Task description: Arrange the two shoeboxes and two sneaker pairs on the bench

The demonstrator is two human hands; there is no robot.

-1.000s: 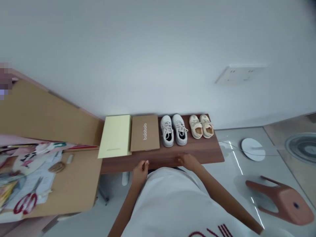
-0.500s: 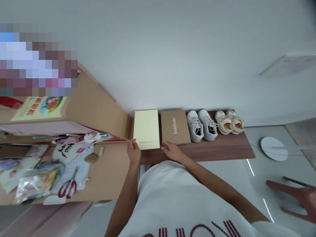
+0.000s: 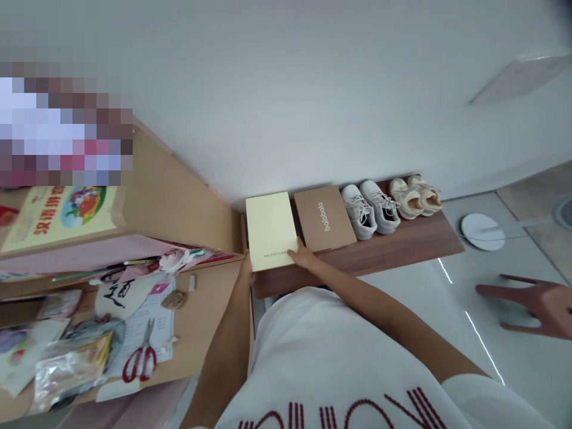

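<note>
A pale yellow shoebox (image 3: 270, 229) lies on a low dark-wood shelf (image 3: 393, 250) against the wall. My left hand (image 3: 246, 269) grips its near left corner and my right hand (image 3: 302, 258) grips its near right corner, fingers curled over the edge. Beside it to the right lies a brown box (image 3: 325, 217) printed "balabala". Further right stand a pair of white sneakers (image 3: 370, 209) and a pair of cream sneakers (image 3: 415, 196).
A light wooden desk (image 3: 210, 322) at the left carries red-handled scissors (image 3: 140, 357), papers and packets. A picture book (image 3: 58, 214) lies on a higher surface. A pink stool (image 3: 536, 301) lies tipped on the glossy floor, near a white round disc (image 3: 482, 231).
Both hands moved left along the shelf from in front of the sneakers to the yellow box and took hold of its near corners. The view swung left.
</note>
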